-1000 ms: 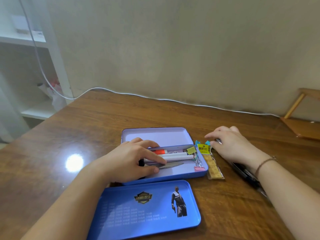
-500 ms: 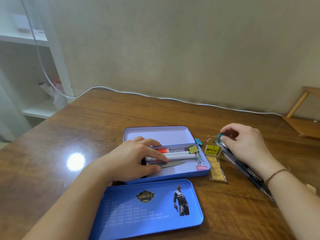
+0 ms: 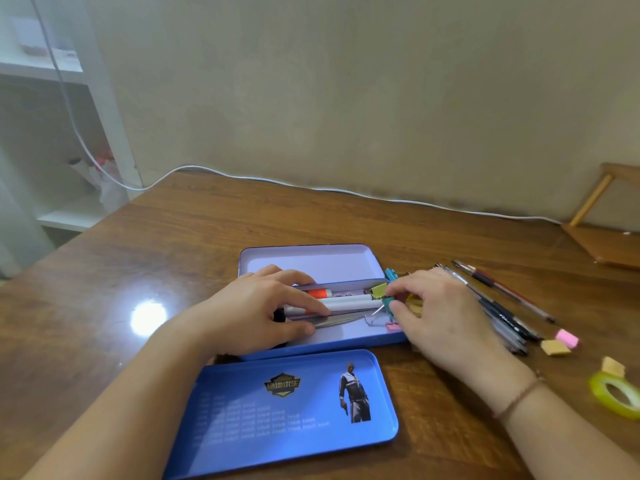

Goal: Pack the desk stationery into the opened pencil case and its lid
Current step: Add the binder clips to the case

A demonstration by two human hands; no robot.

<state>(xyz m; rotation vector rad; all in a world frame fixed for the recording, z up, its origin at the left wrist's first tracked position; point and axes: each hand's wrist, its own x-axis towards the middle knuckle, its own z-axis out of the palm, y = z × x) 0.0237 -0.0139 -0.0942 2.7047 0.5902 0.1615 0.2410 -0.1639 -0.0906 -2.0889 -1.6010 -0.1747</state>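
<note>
The open blue pencil case [image 3: 346, 339] lies mid-desk with its pale lid [image 3: 308, 261] tilted up behind. Inside are white markers [image 3: 349, 301], a metal blade and several coloured binder clips. My left hand [image 3: 263, 313] rests on the case's left half, fingers laid over the markers. My right hand [image 3: 440, 313] pinches a teal binder clip [image 3: 388, 302] over the case's right end. A second blue lid [image 3: 294, 410] lies flat in front.
A bunch of pens [image 3: 498, 306] lies right of my right hand. Farther right are a pink eraser [image 3: 567, 338], tan erasers [image 3: 555, 348] and a green tape roll [image 3: 616, 394]. A white cable [image 3: 311, 188] runs along the wall; a wooden frame [image 3: 609, 233] stands far right.
My right hand has come left from the desk with the teal clip and now holds it over the case's right end. My left hand has stayed on the markers.
</note>
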